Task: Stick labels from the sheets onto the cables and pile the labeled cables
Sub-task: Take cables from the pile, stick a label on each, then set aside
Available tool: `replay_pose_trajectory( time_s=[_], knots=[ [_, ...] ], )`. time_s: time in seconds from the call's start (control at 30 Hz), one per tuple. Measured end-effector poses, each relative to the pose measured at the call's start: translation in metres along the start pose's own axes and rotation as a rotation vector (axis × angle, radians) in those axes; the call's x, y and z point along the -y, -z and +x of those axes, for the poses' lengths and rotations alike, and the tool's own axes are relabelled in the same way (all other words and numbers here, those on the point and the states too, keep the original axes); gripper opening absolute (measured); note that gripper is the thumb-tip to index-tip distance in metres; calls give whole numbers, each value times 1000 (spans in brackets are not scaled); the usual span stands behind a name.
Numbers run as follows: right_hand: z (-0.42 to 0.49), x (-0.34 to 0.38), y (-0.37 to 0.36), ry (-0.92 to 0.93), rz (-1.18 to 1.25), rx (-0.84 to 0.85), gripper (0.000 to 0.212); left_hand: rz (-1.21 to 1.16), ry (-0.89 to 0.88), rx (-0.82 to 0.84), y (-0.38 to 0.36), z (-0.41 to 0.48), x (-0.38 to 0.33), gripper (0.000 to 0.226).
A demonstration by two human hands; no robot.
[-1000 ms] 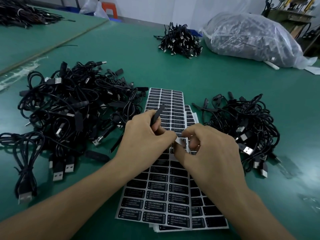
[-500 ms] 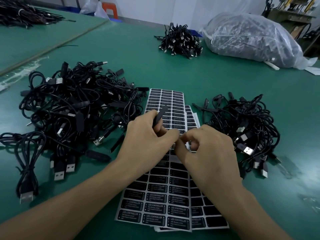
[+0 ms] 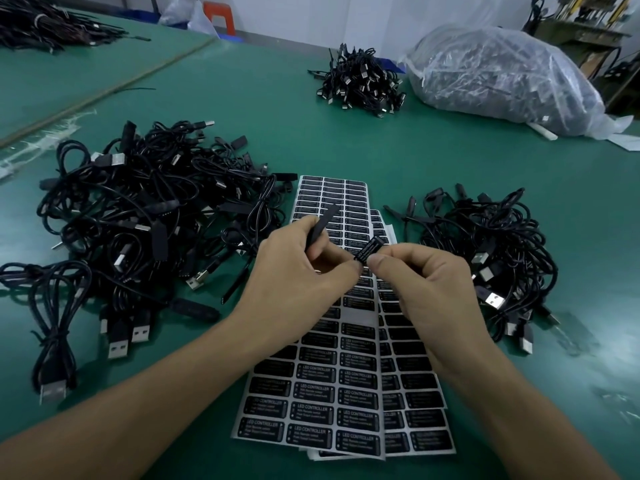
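Two hands meet over the middle of the label sheets (image 3: 332,393). The left hand (image 3: 298,271) is curled round a slim black cable end (image 3: 329,216), whose tip sticks out past the knuckles toward the sheets' far edge. The right hand (image 3: 426,292) pinches one peeled label (image 3: 369,249) between thumb and forefinger. The label is black with white "LED CONTROLLER" print, tilted, lifted off the sheets and just beside the left fingertips. Can't tell if it touches the cable end.

The sheets are a slightly fanned stack of rows of black labels, flat on the green desk (image 3: 311,140). Left of the sheets is a big loose cable pile (image 3: 145,220) with USB plugs showing, reaching right up to their far left corner. Right of the sheets is a smaller cable pile (image 3: 485,251), near but apart. Well beyond the sheets sit a tight cable heap (image 3: 360,81) and, further right, a clear plastic bag (image 3: 502,74) stuffed with dark contents. Far beyond the sheets on the left, more cables (image 3: 45,26) lie on a neighbouring green surface.
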State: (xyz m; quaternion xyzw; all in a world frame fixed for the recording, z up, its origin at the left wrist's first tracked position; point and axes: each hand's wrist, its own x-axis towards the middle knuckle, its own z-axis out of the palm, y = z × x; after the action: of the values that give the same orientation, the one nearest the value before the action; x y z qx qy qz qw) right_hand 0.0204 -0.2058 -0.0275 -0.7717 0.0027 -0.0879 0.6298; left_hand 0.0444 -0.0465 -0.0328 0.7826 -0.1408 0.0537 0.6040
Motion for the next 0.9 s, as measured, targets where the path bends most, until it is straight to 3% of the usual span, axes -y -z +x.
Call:
replay_pose_trajectory(
  time_s=[0.33,0.43,0.57,0.73,0.9],
  knots=[
    [-1,-1,0,-27,19,-38,16,-4,-19,41,1,-1,3,45],
    [1,-2,1,1,23,-122,15,-69,13,95,-1,-3,2,35],
    [0,0,4,87,105,-213,15,-72,60,141,-1,-4,2,41],
    [-5,5,-1,132,208,-124,8,22,-60,136,-3,-4,3,30],
    [-5,5,-3,143,268,-118,22,77,-212,153,-4,-4,2,25]
  ],
)
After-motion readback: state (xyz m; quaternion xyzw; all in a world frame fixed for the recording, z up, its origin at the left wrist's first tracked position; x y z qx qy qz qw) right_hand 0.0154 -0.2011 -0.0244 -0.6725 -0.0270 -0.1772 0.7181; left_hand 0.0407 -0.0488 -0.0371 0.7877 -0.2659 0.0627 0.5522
